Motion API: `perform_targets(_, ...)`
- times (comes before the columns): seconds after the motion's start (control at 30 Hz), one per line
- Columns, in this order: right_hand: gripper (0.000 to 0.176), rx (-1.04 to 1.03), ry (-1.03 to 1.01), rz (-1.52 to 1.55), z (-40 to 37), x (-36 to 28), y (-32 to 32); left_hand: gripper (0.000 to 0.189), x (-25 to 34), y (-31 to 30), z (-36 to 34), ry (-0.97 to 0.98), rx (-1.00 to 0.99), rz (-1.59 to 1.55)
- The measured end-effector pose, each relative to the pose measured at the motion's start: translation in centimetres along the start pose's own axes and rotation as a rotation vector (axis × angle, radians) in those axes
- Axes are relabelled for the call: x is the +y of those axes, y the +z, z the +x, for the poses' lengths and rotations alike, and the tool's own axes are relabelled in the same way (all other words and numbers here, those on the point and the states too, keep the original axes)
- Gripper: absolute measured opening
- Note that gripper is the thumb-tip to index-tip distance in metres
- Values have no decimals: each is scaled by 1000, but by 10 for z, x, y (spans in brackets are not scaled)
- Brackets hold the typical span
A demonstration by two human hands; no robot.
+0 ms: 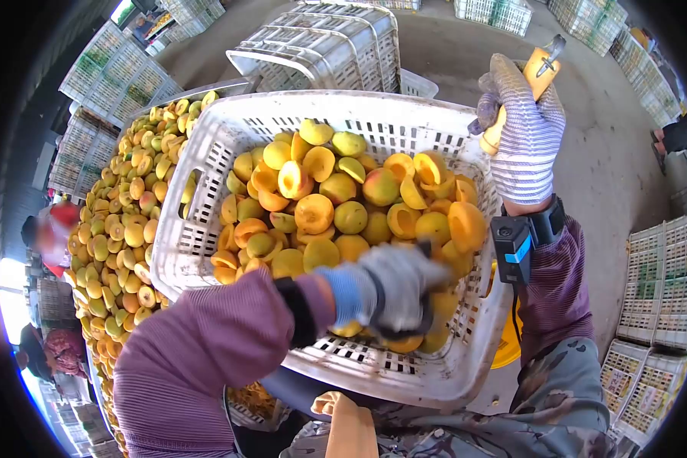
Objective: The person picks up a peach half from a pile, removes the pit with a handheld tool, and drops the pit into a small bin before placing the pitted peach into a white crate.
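A white plastic crate (404, 382) holds many yellow-orange fruits, some whole and some halved, with hollow centres showing. My left hand (393, 286), in a grey and blue glove, is over the near right part of the fruit; motion blurs its fingers, so what they hold, if anything, is unclear. Beyond the crate's right rim is my right hand (523, 126) in a striped glove, wrapped round a yellow-handled tool (542, 72) with a small metal end pointing up.
A large heap of similar fruit (122, 229) lies left of the crate. Behind it, an empty white crate (328, 49) rests on its side. Stacked crates (656, 282) stand at the right. People are at the left edge. Part of a yellow container (507, 343) shows by the crate's near right side.
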State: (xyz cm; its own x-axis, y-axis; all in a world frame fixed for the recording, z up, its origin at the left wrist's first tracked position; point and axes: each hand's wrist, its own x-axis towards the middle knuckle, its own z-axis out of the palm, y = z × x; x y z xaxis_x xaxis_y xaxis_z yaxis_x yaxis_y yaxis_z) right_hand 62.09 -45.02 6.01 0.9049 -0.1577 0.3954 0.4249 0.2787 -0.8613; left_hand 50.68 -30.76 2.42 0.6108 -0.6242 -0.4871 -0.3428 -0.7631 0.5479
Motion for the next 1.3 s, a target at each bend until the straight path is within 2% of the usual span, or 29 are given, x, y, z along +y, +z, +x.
perform_targets(0.03, 26, -7, 10, 14, -1, -1, 2, 46, 6, 11, -16, 81, 29, -16)
perform_targets(0.1, 26, 37, -2, -21, -4, -1, 6, 53, 2, 5, -25, 92, -275, 116)
perform_targets(0.2, 27, 38, 35, -58, -4, -1, 8, 53, -26, -24, -57, -104, -365, 108)
perform_targets(0.23, 27, 41, 29, -49, -4, -1, 9, 49, -33, -38, -64, -153, -316, 113)
perform_targets(0.3, 27, 55, 32, -82, -5, -2, 11, 37, -56, -60, -74, -252, 43, 141)
perform_targets(0.33, 26, 28, 56, -108, -4, -2, 8, 32, -68, -68, -75, -173, 348, 126)
perform_targets(0.37, 26, 20, 51, -100, -4, -3, 9, 37, -78, -78, -65, -228, 396, 382)
perform_targets(0.4, 25, 35, 64, -108, -5, -4, 10, 45, -94, -79, -53, -99, 489, 636)
perform_targets(0.43, 25, 52, 77, -114, -6, -5, 11, 58, -89, -85, -38, -221, 327, 677)
perform_targets(0.5, 25, 70, 83, -106, -8, -3, 14, 65, -115, -72, -15, 18, 476, 940)
perform_targets(0.53, 23, 77, 72, -116, -8, -2, 14, 65, -126, -72, -15, 12, 477, 948)
perform_targets(0.6, 20, 60, 53, -107, -5, 3, 9, 71, -136, -75, -21, -97, 346, 883)
perform_targets(0.63, 20, 67, 61, -111, -5, 5, 8, 71, -139, -79, -31, -91, 337, 879)
perform_targets(0.77, 20, 38, 37, -128, -5, 6, 8, 72, -198, -109, -93, -746, 148, 413)
perform_targets(0.83, 19, 38, 22, -134, -3, 6, 9, 70, -246, -80, -132, -517, 149, 1224)
perform_targets(0.87, 18, 90, 52, -162, -5, 3, 14, 70, -247, -84, -128, -513, 150, 1225)
perform_targets(0.93, 18, 50, 44, -178, -4, 6, 10, 66, -248, -83, -112, -790, 137, 826)
perform_targets(0.97, 18, 8, 24, -185, -3, 8, 8, 62, -215, -100, -112, -923, 267, 486)
perform_targets(1.03, 19, -7, 50, -221, -2, 10, 5, 60, -227, -94, -112, -742, 607, 310)
perform_targets(1.07, 21, -11, 32, -188, -1, 12, 4, 71, -237, -88, -107, -669, 401, 355)
perform_targets(1.1, 22, -14, 18, -156, -2, 14, 2, 71, -238, -74, -110, -665, 377, 332)
perform_targets(1.17, 24, -14, 42, -201, -5, 17, -2, 87, -239, -53, -121, -425, 336, 360)
perform_targets(1.2, 26, -11, 32, -226, -4, 17, -2, 97, -226, -60, -127, -574, 173, 326)
perform_targets(1.23, 27, -10, 18, -248, -3, 16, -1, 97, -209, -67, -133, -577, 164, 327)
perform_targets(1.3, 29, -13, 26, -218, -6, 15, 1, 98, -177, -74, -142, -849, -270, 308)
